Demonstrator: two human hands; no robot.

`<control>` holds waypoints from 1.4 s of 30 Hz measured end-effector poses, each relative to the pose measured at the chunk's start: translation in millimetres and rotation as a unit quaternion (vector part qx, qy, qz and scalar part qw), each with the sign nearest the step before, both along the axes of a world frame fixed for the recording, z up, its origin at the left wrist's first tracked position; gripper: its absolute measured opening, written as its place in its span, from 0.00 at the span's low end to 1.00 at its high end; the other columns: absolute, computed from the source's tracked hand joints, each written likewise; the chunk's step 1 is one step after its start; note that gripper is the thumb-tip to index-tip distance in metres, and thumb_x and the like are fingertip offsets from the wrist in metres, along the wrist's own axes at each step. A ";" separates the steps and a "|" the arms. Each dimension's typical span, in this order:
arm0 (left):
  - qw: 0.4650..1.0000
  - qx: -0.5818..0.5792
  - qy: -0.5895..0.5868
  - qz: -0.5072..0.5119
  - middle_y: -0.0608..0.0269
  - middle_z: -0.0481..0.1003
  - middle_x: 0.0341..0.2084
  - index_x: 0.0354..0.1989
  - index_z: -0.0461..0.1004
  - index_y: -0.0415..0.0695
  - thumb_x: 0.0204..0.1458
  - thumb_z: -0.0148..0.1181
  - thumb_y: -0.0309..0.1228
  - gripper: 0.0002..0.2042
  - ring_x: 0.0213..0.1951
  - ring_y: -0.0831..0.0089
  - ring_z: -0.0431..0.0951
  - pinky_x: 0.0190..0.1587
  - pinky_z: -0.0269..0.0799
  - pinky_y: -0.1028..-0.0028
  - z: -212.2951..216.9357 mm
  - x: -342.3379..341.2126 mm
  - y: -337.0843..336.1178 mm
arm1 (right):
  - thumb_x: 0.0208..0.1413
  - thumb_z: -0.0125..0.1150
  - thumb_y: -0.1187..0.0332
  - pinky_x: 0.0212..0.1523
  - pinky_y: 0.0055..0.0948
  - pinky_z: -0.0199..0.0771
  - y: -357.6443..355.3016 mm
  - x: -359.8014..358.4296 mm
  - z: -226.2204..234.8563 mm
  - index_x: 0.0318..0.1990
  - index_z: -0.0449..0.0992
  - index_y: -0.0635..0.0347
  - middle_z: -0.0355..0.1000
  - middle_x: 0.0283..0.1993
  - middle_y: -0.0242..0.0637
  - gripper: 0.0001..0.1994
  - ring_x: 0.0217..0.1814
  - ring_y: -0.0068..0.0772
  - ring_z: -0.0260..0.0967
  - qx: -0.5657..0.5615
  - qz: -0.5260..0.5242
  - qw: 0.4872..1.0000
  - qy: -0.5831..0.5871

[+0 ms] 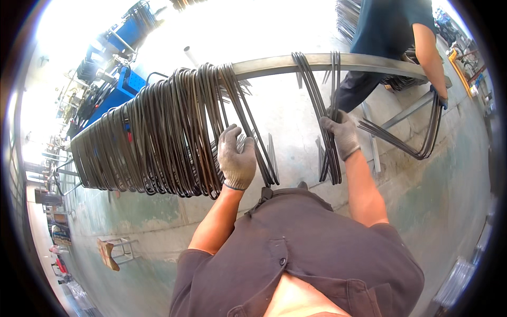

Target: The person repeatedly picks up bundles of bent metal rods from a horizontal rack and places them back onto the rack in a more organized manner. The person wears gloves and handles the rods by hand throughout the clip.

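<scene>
A long steel rail crosses the view at chest height. A thick row of dark bent wire loops hangs from its left half. My left hand, in a grey glove, rests on the right end of that row with fingers curled on the wires. My right hand, also gloved, is closed around a small separate bunch of wire loops hanging further right on the rail.
Another person in a blue shirt stands beyond the rail at upper right, a gloved hand holding a wire bundle. Blue machines stand at far left. A small stool sits on the concrete floor at lower left.
</scene>
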State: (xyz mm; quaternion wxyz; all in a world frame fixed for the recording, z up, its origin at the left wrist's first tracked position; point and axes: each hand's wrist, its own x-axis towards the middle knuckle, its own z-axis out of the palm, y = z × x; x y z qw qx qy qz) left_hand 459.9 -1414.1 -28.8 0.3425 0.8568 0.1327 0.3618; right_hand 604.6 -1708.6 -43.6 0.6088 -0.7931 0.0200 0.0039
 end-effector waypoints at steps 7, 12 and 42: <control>0.989 -0.148 0.001 -0.004 0.61 0.83 0.44 0.55 0.82 0.35 0.64 0.72 0.18 0.13 0.45 0.73 0.82 0.51 0.81 0.72 -18.4 -27.4 21.9 | 0.59 0.86 0.62 0.62 0.43 0.84 110.9 -35.6 67.8 0.67 0.79 0.65 0.82 0.58 0.44 0.32 0.56 0.38 0.81 0.038 0.084 0.985 -0.148; 0.979 -0.199 0.005 -0.038 0.61 0.85 0.40 0.52 0.84 0.37 0.62 0.73 0.20 0.11 0.41 0.74 0.83 0.47 0.81 0.71 -13.8 -42.5 -4.1 | 0.63 0.83 0.62 0.55 0.41 0.87 239.3 20.0 21.3 0.65 0.81 0.68 0.85 0.54 0.46 0.29 0.54 0.40 0.85 0.169 0.263 0.933 0.180; 0.787 -0.511 0.247 -0.242 0.55 0.85 0.50 0.65 0.75 0.31 0.68 0.70 0.30 0.22 0.45 0.65 0.88 0.49 0.86 0.66 3.7 94.0 -37.5 | 0.59 0.77 0.67 0.53 0.38 0.85 136.5 20.3 40.8 0.60 0.84 0.69 0.88 0.46 0.47 0.23 0.48 0.43 0.87 0.043 0.031 0.999 -0.001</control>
